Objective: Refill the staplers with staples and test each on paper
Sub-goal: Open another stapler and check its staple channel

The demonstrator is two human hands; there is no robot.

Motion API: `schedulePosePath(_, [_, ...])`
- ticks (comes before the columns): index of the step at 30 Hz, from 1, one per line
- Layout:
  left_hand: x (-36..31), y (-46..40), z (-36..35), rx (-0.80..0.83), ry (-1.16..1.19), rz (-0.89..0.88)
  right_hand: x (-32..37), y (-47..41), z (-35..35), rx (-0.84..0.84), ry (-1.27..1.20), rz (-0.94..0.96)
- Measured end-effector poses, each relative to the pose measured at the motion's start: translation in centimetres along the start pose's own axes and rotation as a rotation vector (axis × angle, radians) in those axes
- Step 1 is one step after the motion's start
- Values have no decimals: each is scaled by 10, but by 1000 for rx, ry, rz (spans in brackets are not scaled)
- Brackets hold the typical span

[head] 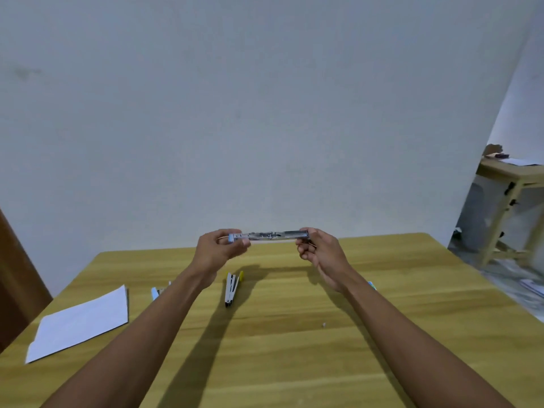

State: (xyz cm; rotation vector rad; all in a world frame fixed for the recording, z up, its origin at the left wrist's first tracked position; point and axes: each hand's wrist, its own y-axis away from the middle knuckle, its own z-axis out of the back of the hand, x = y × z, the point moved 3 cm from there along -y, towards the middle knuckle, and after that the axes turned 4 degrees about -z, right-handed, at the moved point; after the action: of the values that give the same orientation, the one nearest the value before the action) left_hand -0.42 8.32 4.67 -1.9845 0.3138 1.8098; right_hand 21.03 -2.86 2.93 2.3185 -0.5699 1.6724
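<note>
Metal-railed stapler point(268, 235), swung open flat, held level above the wooden worktop point(294, 334): left hand point(219, 249) pinches its blue end, right hand point(319, 250) grips the other. Yellow-and-white stapler point(231, 288) lies below at 6 o'clock. White paper point(81, 323) rests at 8 o'clock, blue stapler point(156, 292) between them.

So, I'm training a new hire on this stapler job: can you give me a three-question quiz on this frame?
1. True or false: both hands hold the opened stapler above the table.
2. Which lies nearest the left edge? A) yellow stapler B) paper C) blue stapler
3. Fill in: the left hand grips the stapler's ___ plastic end.

Key: 1 true; 2 B; 3 blue. The right hand holds the metal end.
</note>
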Motion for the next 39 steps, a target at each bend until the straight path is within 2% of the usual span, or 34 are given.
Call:
schedulePosePath(5, [1,-12,-7,-84,481,122,-4,2,-22,117,23,-5])
schedulePosePath(7, [0,-16,-5,-155,549,111,-2,3,-27,163,100,-42])
schedulePosePath(9, [-3,-18,0,-189,522,89,1,2,-27,164,263,-59])
schedulePosePath(12, [-11,-15,5,-155,375,41,7,-3,-30,122,424,11])
schedulePosePath(16, [-22,-1,-4,-33,75,-21,19,-7,-52,152,454,104])
schedulePosePath(23, [-42,12,-21,188,-216,-187,29,-8,-76,158,435,143])
schedulePosePath(31, [-36,21,-27,326,-660,-498,17,-10,-60,118,445,-26])
schedulePosePath(35, [-34,20,-28,293,-1047,-691,11,-8,-53,97,441,-64])
schedulePosePath(39, [-35,21,-32,305,-1154,-768,6,-8,-48,127,356,-156])
